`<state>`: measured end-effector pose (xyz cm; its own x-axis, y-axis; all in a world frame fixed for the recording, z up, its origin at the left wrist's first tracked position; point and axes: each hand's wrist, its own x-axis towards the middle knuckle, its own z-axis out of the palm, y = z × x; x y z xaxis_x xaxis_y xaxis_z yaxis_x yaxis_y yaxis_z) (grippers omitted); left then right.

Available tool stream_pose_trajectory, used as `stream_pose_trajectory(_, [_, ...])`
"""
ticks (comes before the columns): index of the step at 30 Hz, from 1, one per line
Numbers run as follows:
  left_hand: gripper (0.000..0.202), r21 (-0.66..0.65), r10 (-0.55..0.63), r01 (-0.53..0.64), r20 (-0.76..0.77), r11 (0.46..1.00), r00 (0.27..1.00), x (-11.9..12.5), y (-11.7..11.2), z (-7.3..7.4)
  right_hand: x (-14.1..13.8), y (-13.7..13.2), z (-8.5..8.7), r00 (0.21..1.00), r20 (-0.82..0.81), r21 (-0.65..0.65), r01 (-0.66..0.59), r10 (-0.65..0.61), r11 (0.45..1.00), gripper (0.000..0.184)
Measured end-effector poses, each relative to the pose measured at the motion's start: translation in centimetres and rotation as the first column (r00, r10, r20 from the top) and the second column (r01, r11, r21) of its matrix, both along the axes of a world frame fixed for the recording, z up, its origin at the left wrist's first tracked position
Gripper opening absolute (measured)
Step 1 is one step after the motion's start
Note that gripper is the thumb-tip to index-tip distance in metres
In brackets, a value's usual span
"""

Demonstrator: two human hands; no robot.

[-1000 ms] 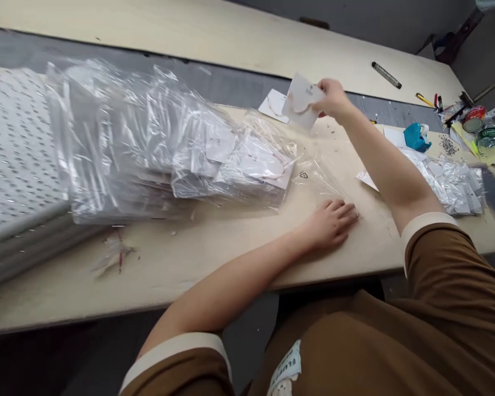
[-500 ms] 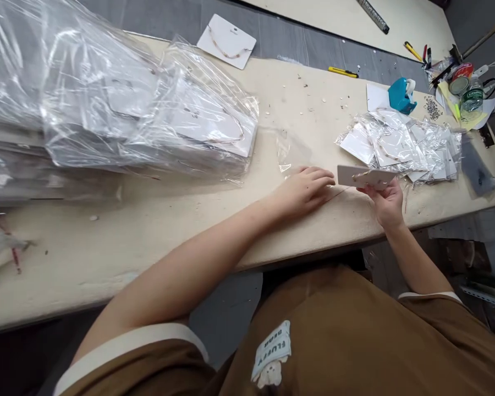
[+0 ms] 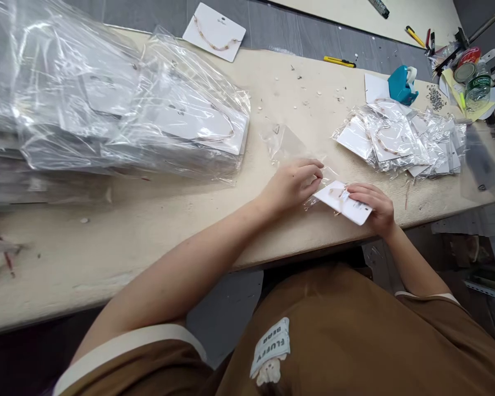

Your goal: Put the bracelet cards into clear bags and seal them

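My right hand [image 3: 373, 206] grips a white card with a thin necklace [image 3: 341, 201] near the table's front edge, its left end pushed toward a clear plastic bag [image 3: 286, 144]. My left hand [image 3: 293, 183] rests on the bag's near end, fingers curled and pinching the plastic at its opening. The bag lies flat on the pale wooden table [image 3: 157, 231].
A large heap of bagged cards [image 3: 119, 110] fills the left. A smaller pile of bagged necklace cards [image 3: 400, 140] lies at the right. One loose necklace card [image 3: 214, 32], a yellow knife [image 3: 339, 61], a teal tape dispenser [image 3: 402, 83] and clutter sit farther back.
My right hand brought the card from the far side down to the front edge and then left, against the bag. My left hand curled from flat onto the bag's opening.
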<state>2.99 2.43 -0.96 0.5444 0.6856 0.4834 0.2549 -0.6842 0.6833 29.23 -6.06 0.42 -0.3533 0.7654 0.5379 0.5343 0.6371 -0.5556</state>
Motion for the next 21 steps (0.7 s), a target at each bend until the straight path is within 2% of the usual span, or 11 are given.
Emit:
stream_pose_trajectory(3, [0.012, -0.049, -0.001, 0.003, 0.055, 0.999, 0.999, 0.4, -0.6, 0.2, -0.4, 0.7, 0.5, 0.969, 0.246, 0.159, -0.065, 0.024, 0.985, 0.032])
stream_pose_trajectory(7, [0.017, -0.123, -0.016, 0.025, 0.073, 0.992, 0.997, 0.4, -1.0, 0.8, -1.3, 1.9, 0.8, 0.896, 0.44, 0.34, -0.099, -0.065, 0.935, 0.034])
stream_pose_trajectory(8, [0.02, -0.124, -0.044, 0.052, 0.066, 0.991, 0.997, 0.2, -1.0, 1.0, -1.5, 2.2, 0.8, 0.887, 0.455, 0.365, -0.106, -0.078, 0.925, 0.033])
stream_pose_trajectory(10, [0.034, -0.095, -0.176, 0.177, 0.021, 0.98, 0.984, -0.5, -0.5, 1.5, -1.7, 2.7, 0.7, 0.894, 0.44, 0.369, -0.091, -0.088, 0.925, 0.033])
stream_pose_trajectory(13, [0.083, -0.033, -0.385, 0.384, -0.128, 0.923, 0.914, -1.8, 0.4, 2.1, -1.9, 3.4, 0.7, 0.937, 0.335, 0.289, -0.002, -0.1, 0.957, 0.034])
stream_pose_trajectory(15, [0.097, 0.01, -0.395, 0.407, -0.212, 0.914, 0.894, -2.2, 0.9, 2.2, -2.1, 3.7, 0.8, 0.96, 0.264, 0.241, 0.029, -0.094, 0.97, 0.034])
stream_pose_trajectory(18, [0.076, 0.102, -0.298, 0.33, -0.244, 0.939, 0.923, -1.9, 1.0, 1.5, -2.6, 4.2, 1.1, 0.973, 0.22, 0.214, 0.019, -0.067, 0.977, 0.036])
stream_pose_trajectory(21, [0.062, 0.165, -0.221, 0.249, -0.175, 0.954, 0.96, -1.3, 0.8, 0.6, -3.0, 4.6, 1.3, 0.974, 0.225, 0.156, -0.005, -0.031, 0.988, 0.038])
